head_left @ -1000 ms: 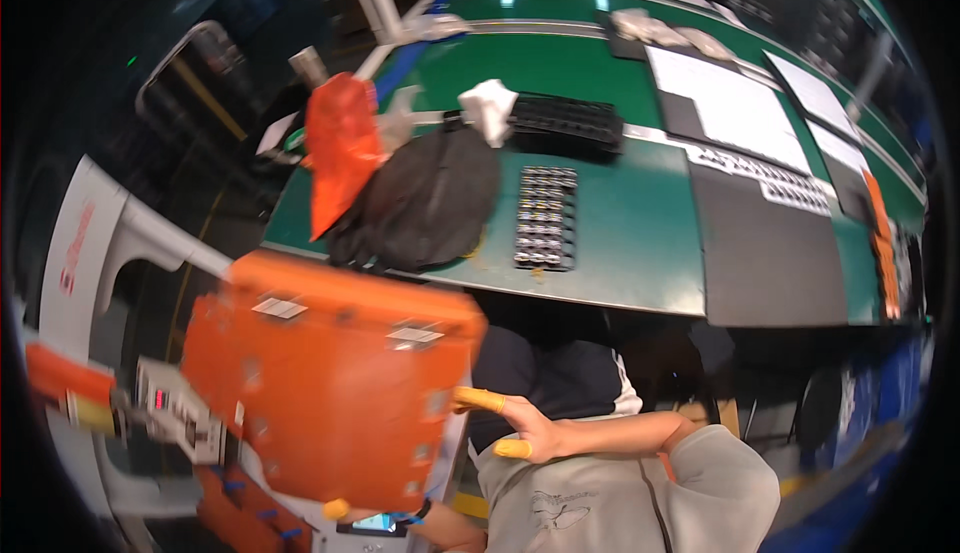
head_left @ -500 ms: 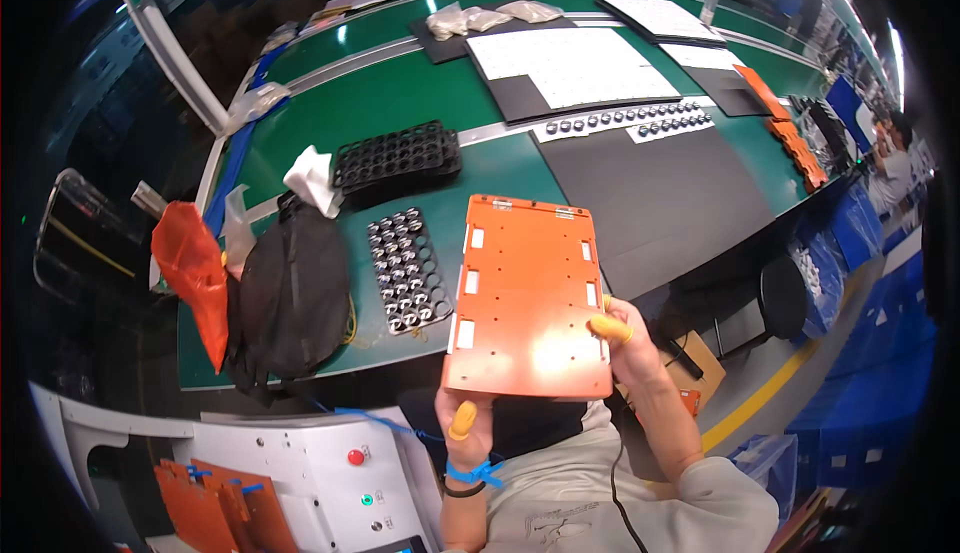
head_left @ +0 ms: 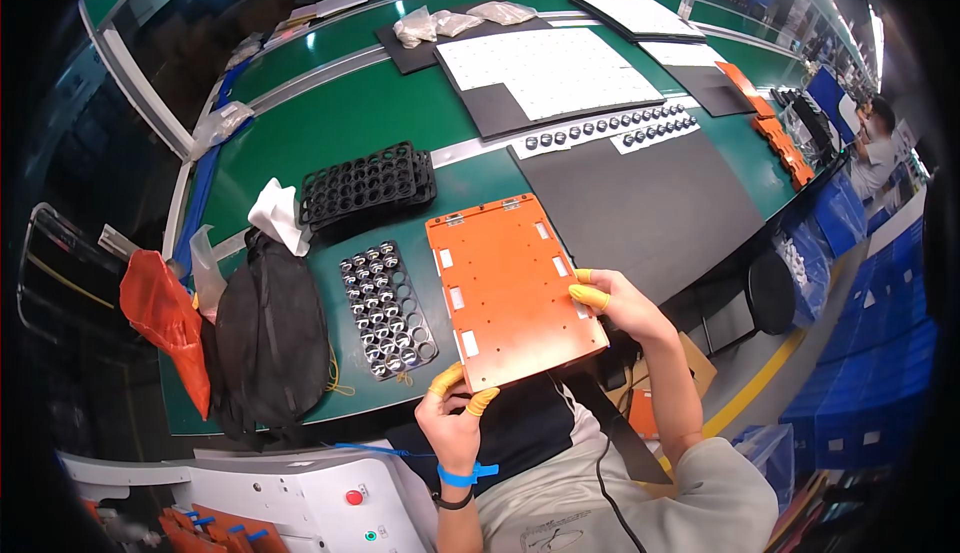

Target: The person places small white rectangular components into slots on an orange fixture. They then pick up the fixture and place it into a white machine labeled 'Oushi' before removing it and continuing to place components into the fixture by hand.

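An orange flat panel (head_left: 510, 293) with small holes and white rectangular slots along both sides is held up in front of me at the bench's near edge. My left hand (head_left: 455, 418), in yellow finger cots with a blue band at the wrist, pinches its near left corner. My right hand (head_left: 620, 303), also in yellow finger cots, grips the right edge with thumb on top. Left of the panel lies a black tray (head_left: 385, 308) of small round parts, with some cells at its right side unfilled.
Stacked black trays (head_left: 365, 185) stand behind the part tray. A black backpack (head_left: 270, 333) and a red bag (head_left: 165, 313) sit at the left. A dark mat (head_left: 640, 203) covers the bench at right, below rows of small round parts (head_left: 610, 125). A stool (head_left: 770, 293) stands beyond.
The panel has been turned slightly and lowered toward the bench. My left hand has shifted to its near left corner, fingers now visible; my right hand still grips the right edge.
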`<action>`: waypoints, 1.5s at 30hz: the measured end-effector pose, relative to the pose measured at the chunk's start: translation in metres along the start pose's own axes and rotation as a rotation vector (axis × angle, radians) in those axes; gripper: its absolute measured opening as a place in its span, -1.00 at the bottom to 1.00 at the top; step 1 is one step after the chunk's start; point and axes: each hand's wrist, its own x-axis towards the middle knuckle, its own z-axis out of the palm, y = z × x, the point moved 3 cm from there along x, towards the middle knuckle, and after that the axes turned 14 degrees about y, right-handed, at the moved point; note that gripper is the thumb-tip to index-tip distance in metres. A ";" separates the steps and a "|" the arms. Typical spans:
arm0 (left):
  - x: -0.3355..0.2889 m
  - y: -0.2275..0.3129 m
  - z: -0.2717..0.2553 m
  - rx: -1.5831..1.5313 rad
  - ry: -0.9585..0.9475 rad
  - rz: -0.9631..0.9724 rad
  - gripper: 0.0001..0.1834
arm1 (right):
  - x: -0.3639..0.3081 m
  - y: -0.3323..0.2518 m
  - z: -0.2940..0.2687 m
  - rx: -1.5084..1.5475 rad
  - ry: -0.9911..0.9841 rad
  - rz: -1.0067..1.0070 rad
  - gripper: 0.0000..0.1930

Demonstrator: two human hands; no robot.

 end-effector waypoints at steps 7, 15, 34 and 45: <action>0.010 -0.012 0.002 0.045 0.070 0.084 -0.48 | 0.057 -0.031 -0.042 -0.338 0.471 -0.393 -0.71; 0.017 -0.015 0.011 0.127 0.085 0.141 -0.44 | 0.170 -0.033 -0.070 -0.860 0.596 -0.827 -0.78; 0.015 -0.011 0.025 0.423 0.120 0.405 -0.45 | 0.196 -0.028 -0.067 -0.986 0.553 -1.033 -0.74; 0.014 -0.012 0.025 0.400 0.130 0.373 -0.45 | 0.194 -0.029 -0.065 -0.994 0.556 -1.025 -0.72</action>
